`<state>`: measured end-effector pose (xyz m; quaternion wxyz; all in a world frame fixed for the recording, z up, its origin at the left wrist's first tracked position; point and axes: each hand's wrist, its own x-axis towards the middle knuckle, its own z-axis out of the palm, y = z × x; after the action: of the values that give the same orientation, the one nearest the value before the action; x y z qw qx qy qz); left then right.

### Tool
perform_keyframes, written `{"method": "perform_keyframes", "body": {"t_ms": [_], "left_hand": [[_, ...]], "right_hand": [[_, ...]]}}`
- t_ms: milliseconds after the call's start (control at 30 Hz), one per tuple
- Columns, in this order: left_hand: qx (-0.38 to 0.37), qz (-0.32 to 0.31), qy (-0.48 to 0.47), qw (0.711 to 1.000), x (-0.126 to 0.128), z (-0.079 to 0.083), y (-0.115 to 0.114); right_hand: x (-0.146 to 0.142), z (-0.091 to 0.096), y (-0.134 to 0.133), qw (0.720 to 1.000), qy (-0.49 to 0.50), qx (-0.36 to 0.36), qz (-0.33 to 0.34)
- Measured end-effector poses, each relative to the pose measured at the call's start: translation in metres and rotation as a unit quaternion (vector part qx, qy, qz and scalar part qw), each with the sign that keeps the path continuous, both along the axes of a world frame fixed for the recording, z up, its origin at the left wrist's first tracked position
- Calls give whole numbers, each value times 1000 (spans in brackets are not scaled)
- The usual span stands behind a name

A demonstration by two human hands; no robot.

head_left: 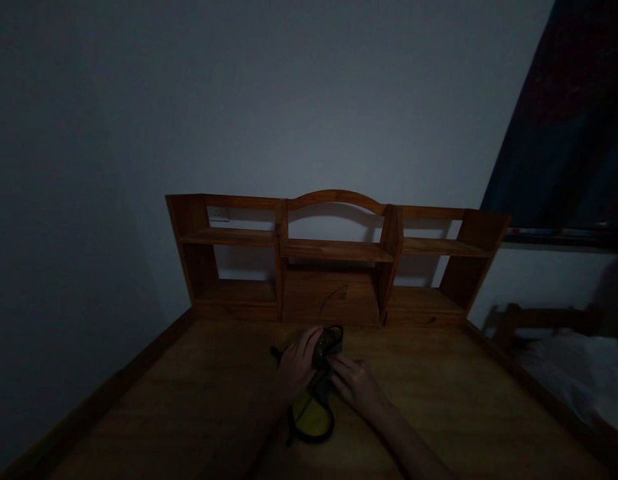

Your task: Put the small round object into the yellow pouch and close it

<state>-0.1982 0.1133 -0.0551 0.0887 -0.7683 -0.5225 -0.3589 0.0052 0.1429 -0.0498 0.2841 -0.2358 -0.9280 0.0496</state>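
The room is dim. My left hand point(299, 365) curls round a small dark object point(329, 341) on the wooden desk point(453, 400), fingers closed on it. My right hand point(357, 383) rests beside it, fingers pressed against the same dark object from the right. Below both hands lies a yellow piece with a dark rim point(311, 419), seemingly joined to the dark object. I cannot make out what the object is in this light.
A wooden shelf unit point(333, 250) with several open compartments stands at the desk's back against a pale wall. Raised wooden edges run down both sides of the desk. Something white point(573, 373) and a wooden frame lie off to the right.
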Motion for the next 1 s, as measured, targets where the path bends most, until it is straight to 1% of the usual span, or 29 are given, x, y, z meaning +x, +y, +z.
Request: {"method": "perform_keyframes", "body": {"t_ms": [133,333,533,767,1000], "left_hand": [[-13,-2,-11,1000,0,-1,-2],[-11,-15,-18,1000,-1,1,-2],[-1,11,-15,1000,-1,-4,2],[-14,1,-8,1000,-1,4,-4],[-16,-3,1,1000,-3,-5,3]], "right_hand": [[0,2,-3,1000,2,9,-11],[-3,3,-4,1000,22,11,-12],[-5,-5,-4,999,44,1,-16],[-6,-8,-1,998,61,-23,-4],[-8,-11,2,995,90,-38,-1]]}}
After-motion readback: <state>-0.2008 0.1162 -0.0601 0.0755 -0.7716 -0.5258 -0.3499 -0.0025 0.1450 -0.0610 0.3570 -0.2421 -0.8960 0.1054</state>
